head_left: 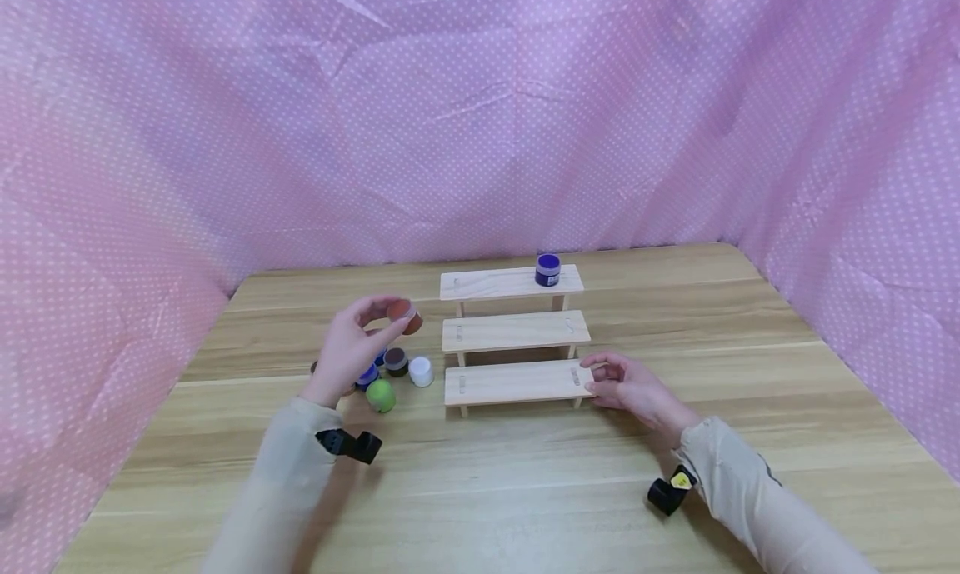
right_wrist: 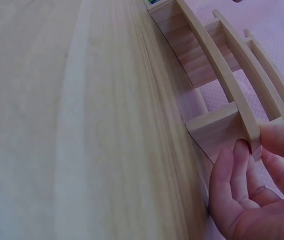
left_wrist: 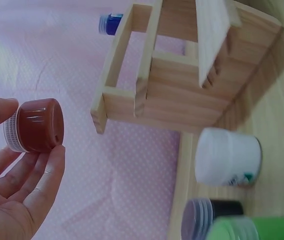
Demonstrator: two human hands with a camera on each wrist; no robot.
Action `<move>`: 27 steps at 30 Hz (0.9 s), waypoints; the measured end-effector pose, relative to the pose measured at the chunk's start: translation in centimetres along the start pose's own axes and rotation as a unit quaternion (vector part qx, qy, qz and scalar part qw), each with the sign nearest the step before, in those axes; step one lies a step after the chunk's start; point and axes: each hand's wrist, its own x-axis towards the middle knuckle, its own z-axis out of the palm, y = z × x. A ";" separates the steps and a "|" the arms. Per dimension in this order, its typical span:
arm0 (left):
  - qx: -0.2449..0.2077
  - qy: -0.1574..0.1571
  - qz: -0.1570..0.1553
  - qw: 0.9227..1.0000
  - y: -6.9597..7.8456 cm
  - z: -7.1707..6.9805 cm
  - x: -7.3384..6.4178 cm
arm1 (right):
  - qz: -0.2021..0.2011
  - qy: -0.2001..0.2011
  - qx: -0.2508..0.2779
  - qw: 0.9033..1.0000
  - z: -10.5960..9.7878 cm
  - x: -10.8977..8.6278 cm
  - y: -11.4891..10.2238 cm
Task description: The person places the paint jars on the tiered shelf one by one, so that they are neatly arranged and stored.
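My left hand (head_left: 347,351) holds a small reddish-brown paint jar (left_wrist: 41,125) by its lid and base, raised above the other jars. It is tipped on its side in the left wrist view. My right hand (head_left: 630,391) grips the right end of the lowest step of a three-step wooden shelf (head_left: 517,382), thumb on top and fingers beneath. A dark blue jar (head_left: 548,270) stands at the right end of the top step. The middle and lowest steps bear nothing.
Left of the shelf several jars cluster on the wooden table (head_left: 495,507): a white jar (head_left: 422,371), a green jar (head_left: 381,396), a dark jar (head_left: 396,361) and a blue jar (head_left: 367,377). Pink dotted cloth (head_left: 480,124) hangs behind and along the sides.
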 end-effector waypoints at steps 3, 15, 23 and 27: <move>0.000 0.005 0.005 1.000 0.6 0.6 0.5 | 0.006 0.005 -0.006 1.000 0.1 0.0 0.0; -0.031 0.004 0.042 0.999 2.0 2.9 2.7 | 0.009 0.008 -0.018 1.000 0.0 0.0 0.1; -0.036 -0.001 0.047 0.998 2.8 4.8 4.0 | -0.005 0.003 -0.019 1.000 0.1 -0.1 0.1; -0.030 -0.009 0.054 0.998 3.2 5.5 4.6 | 0.002 0.008 -0.016 1.000 0.2 -0.2 0.0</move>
